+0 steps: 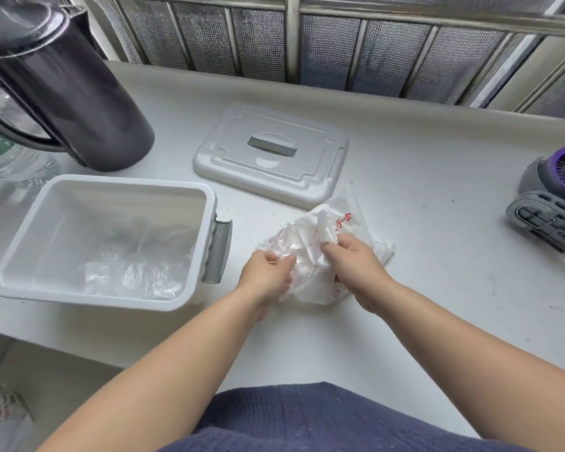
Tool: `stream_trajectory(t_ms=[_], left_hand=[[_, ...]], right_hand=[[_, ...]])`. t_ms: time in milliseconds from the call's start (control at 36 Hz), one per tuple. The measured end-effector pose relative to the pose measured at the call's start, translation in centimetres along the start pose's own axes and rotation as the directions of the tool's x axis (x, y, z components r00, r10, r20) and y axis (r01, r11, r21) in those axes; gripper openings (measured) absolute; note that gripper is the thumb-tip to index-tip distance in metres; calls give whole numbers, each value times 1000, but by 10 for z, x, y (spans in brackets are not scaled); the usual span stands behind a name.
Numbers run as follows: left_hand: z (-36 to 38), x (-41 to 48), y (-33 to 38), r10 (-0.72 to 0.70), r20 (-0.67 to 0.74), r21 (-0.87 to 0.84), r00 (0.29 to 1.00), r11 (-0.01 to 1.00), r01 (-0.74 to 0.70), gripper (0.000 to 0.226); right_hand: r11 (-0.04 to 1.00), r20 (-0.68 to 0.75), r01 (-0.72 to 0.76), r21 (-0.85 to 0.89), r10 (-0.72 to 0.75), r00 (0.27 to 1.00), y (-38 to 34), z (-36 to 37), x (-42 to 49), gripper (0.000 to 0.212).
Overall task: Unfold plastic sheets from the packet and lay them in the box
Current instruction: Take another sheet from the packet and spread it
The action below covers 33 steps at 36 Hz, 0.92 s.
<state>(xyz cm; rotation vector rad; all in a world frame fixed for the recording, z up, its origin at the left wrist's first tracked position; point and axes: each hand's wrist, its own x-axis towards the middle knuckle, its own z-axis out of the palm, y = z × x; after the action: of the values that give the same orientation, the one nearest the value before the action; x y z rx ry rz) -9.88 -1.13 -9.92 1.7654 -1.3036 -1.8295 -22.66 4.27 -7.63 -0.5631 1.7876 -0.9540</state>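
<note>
A crumpled clear packet (323, 236) with red print lies on the white counter, right of the box. My left hand (268, 272) pinches its left side. My right hand (356, 265) grips the white plastic bunched at its middle. The white box (17, 243) stands open at the left. Clear plastic sheets (134, 275) lie on its floor near the front.
The box's grey lid (268, 151) lies flat behind the packet. A dark kettle (66, 93) and a water bottle (10, 158) stand at the back left. A grey and purple device (555, 203) sits at the right edge. The counter's front edge runs close to my body.
</note>
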Motion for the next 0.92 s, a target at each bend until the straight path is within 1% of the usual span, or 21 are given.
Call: stream_trajectory(t_ms=[28,56,111,167,222,278,306,361,417,444,500,556,583,611,639,667,722,750,778,861,917], left_hand=[[3,0,-1,-22,17,5,1000,1000,22,13],[6,1,-2,-31,31,29,999,999,30,11],[10,0,-3,-35,22,88,999,996,33,9],[12,-1,-4,-43,-19,95,999,995,45,18],[12,-2,-5,-46,-53,83,998,995,50,32],[12,-2,-4,-26,-87,108,996,994,35,40],[12,-1,-5,-19,-89,133,996,991,31,41],[13,0,-3,-4,-73,201,997,979,19,37],[16,2,-4,-3,-45,264,999,964,15,34],[17,1,-4,-25,-28,277,999,960,32,34],[17,1,-7,-55,-14,264,998,963,56,36],[17,3,-10,-52,-45,251,998,966,62,32],[17,4,-11,-46,-64,242,997,968,61,30],[17,4,-11,-46,-73,233,996,971,62,30],[18,4,-11,-47,-73,230,996,971,63,31],[20,4,-10,-48,-68,254,997,965,63,31],[25,3,-9,-25,-51,333,998,942,40,27],[27,3,-9,-11,-44,350,999,937,26,24],[29,1,-8,0,-40,360,999,933,14,21],[31,2,-7,6,-43,360,999,933,10,11],[28,2,-6,-8,-49,263,999,965,20,7]], right_hand=[[1000,12,19,6,-19,1000,-2,0,-2,14],[999,21,29,24,-29,999,-2,-2,-3,9],[998,33,21,62,-23,999,-2,-6,-3,20],[994,16,0,114,-2,1000,-1,-10,1,27],[991,7,-29,134,28,1000,-1,-11,4,26],[991,17,-49,123,47,999,-2,-12,6,26],[988,22,-53,143,50,998,-2,-11,5,25],[978,51,-70,198,61,997,-6,-9,3,12],[961,84,-102,256,83,993,-8,-10,3,37],[946,97,-109,305,83,992,-9,-12,2,39],[911,111,-126,392,89,990,-7,-15,5,27],[901,109,-141,411,105,988,-7,-18,7,23],[921,93,-132,367,105,990,-6,-19,7,22],[953,66,-112,283,97,993,-5,-20,7,19],[981,41,-79,176,73,996,-4,-19,7,16],[998,19,-36,45,35,999,-2,-19,7,18],[971,17,66,-229,-64,998,3,-18,4,20],[929,32,90,-358,-83,996,5,-17,3,26],[890,49,95,-446,-82,995,6,-17,1,32],[848,50,112,-518,-101,994,8,-19,1,34],[832,20,131,-539,-142,990,8,-21,3,32]])
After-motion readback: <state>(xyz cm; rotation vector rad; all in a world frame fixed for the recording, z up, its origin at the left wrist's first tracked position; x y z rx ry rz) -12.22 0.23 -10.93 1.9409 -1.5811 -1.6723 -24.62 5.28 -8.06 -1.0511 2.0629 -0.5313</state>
